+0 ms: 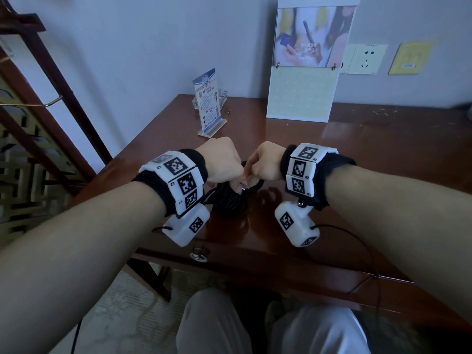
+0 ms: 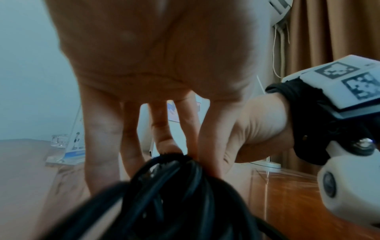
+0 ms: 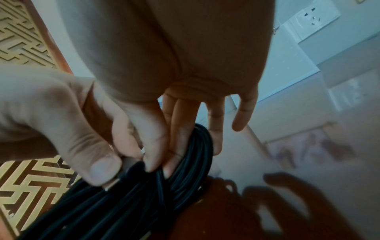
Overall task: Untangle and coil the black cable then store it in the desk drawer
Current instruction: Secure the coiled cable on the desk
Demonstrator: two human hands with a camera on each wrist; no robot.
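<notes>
The black cable point(image 1: 229, 200) hangs as a bundle of several loops just above the dark wooden desk point(image 1: 370, 162), near its front edge. My left hand point(image 1: 236, 181) grips the top of the bundle, its thumb pressing a metal-tipped plug point(image 3: 112, 184) against the loops. My right hand point(image 1: 252, 175) meets it from the right. Its thumb and forefinger pinch the cable point(image 3: 144, 194) at the same spot, the other fingers point(image 3: 216, 138) lying straight behind the loops. In the left wrist view the cable point(image 2: 170, 194) hangs below my fingers point(image 2: 102, 146). The drawer's ring pull point(image 1: 199, 255) sits on the shut drawer front.
An acrylic sign stand point(image 1: 208, 106) and a glass dish point(image 1: 222, 97) stand at the back left. A tall calendar point(image 1: 304, 80) leans on the wall beside a socket point(image 1: 366, 58). A wooden lattice screen point(image 1: 23, 149) stands left of the desk. My knees are under the front edge.
</notes>
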